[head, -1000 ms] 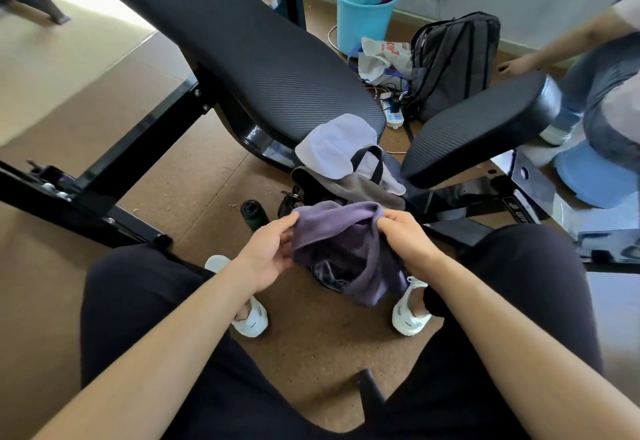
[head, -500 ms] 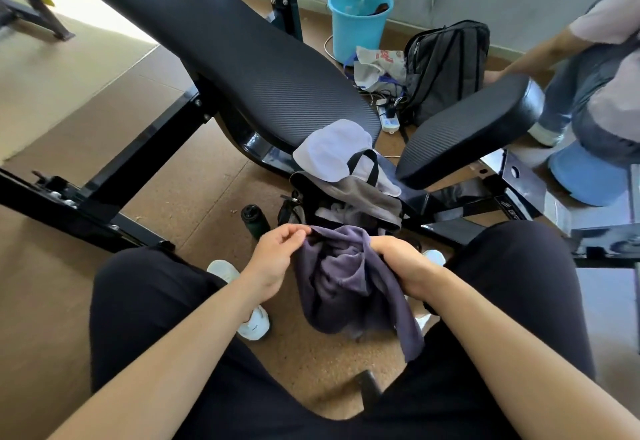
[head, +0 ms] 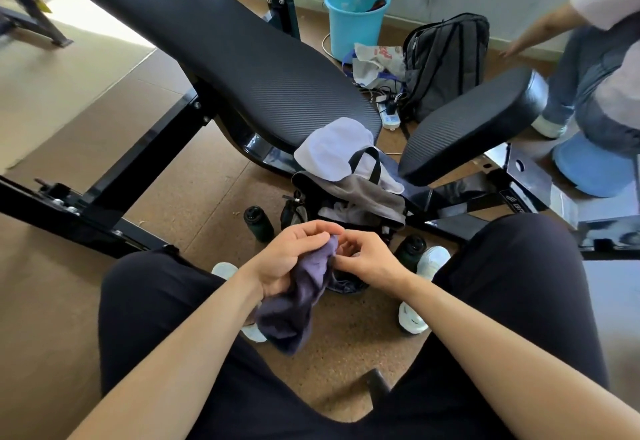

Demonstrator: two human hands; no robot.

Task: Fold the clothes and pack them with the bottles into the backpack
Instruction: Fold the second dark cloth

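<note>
Open backpack (head: 311, 194) on the floor contains grey clothing (head: 367, 194); a white garment (head: 332, 152) drapes its top. Left hand (head: 287, 259) grips the purple garment (head: 294, 311) between the knees. Right hand (head: 370, 259) fingers (head: 346, 249) curl at its edge, grasp indeterminate. Left bottle (head: 258, 223) stands beside the backpack; right bottle (head: 412, 247) is partly hidden.

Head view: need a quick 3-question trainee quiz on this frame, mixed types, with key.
1. True or false: the purple garment is already inside the open backpack.
2. Multiple choice: how many dark bottles stand on the floor beside the open backpack? A) one B) two C) four
3. Short answer: from which hand does the bulk of the purple garment hang?

Key: 1. False, it is held above the floor in front of the backpack. 2. B, one on each side. 3. The left hand, whose fingers are curled round the bunched cloth.
</note>
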